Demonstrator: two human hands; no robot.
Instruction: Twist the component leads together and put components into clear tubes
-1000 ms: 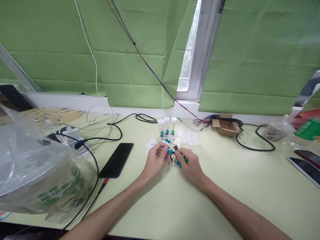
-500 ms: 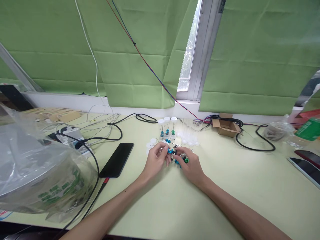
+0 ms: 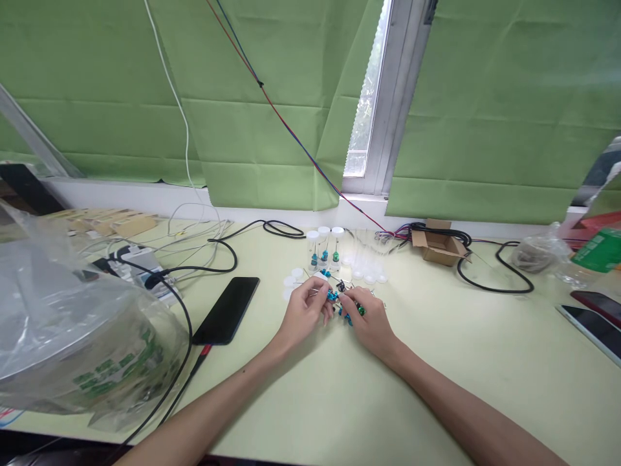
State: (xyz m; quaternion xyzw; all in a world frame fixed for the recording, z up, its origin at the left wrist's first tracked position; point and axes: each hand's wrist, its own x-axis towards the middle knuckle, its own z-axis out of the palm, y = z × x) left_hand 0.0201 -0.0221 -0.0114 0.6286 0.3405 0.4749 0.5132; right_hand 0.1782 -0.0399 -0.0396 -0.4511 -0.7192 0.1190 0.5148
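My left hand [image 3: 301,312] pinches a small shiny blue metal piece with a thin rod [image 3: 332,296] between thumb and fingers; its rod points left. At the right end of that piece, the thumb and fingers of my right hand [image 3: 371,322] are closed together. What sits between those right fingertips is mostly hidden. Under and around both hands lie several similar blue, green and black pieces [image 3: 348,318] with thin rods. Just behind stand three clear vials [image 3: 323,251] with white caps, each with a blue or green piece inside.
Loose white caps [image 3: 290,282] lie left of the vials, and clear empty vials [image 3: 365,266] lie to their right. A black phone [image 3: 227,310] rests left of my hands. Beyond are a bagged round container [image 3: 87,343], a small cardboard box [image 3: 439,248], black cables [image 3: 504,290] and phones [image 3: 592,330].
My right fingertips have closed further over the end of the blue piece; the black part seen there before is now covered. Both hands have otherwise barely moved.
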